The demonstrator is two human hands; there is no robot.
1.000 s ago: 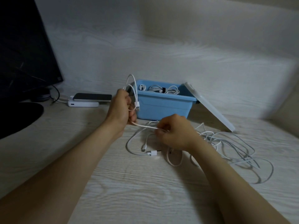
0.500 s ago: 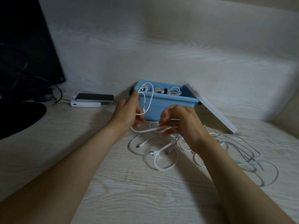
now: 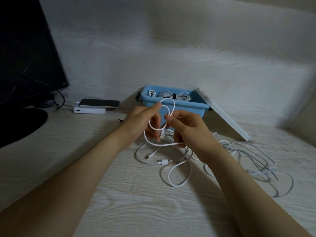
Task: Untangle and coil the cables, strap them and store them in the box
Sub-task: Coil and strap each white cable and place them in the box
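Coiling is seemingly under way, as the left hand [image 3: 142,124] is pinching small loops of a white cable [image 3: 164,144] just in front of the blue box [image 3: 184,108], the right hand [image 3: 186,127] is pinching the next turn, and the coming move is probably calling for slack drawn free of the tangle [image 3: 248,151] on the desk [image 3: 119,194].

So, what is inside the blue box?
Inside the box lie coiled white cables, one bundle bound with a black strap. The near wall hides their lower parts and the box floor, so I cannot count them.
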